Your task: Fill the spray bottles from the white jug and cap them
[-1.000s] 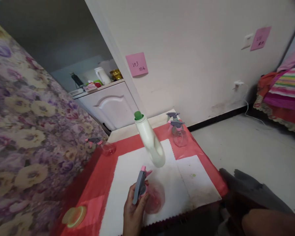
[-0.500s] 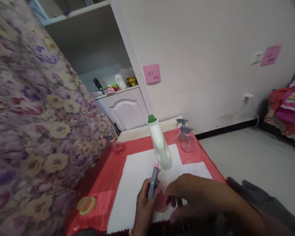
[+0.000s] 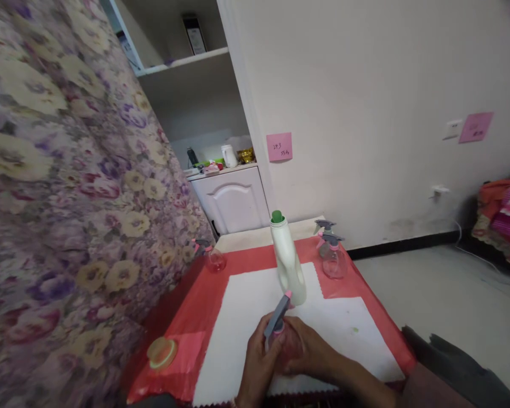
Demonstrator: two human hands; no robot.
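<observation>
Between my hands is a clear spray bottle [image 3: 289,352] with a grey trigger head and pink nozzle, held low over the white cloth [image 3: 233,317]. My left hand [image 3: 261,351] is closed around its collar and spray head. The fingers of my right hand [image 3: 312,345] wrap the bottle's body from the right. Just beyond them a tall pale-green bottle [image 3: 287,260] with a green top stands upright on the cloth. Much of the spray bottle's body is hidden by my fingers.
Spray bottles [image 3: 334,263] stand at the table's right rear, and another spray bottle [image 3: 216,260] at the left rear. A roll of tape [image 3: 161,352] lies on the red tablecloth [image 3: 187,323] at front left. A floral curtain [image 3: 89,226] borders the left side.
My right hand has moved left and closed on the spray bottle's body. My left hand still holds the bottle, now tilted more to the right. The whole view has shifted slightly.
</observation>
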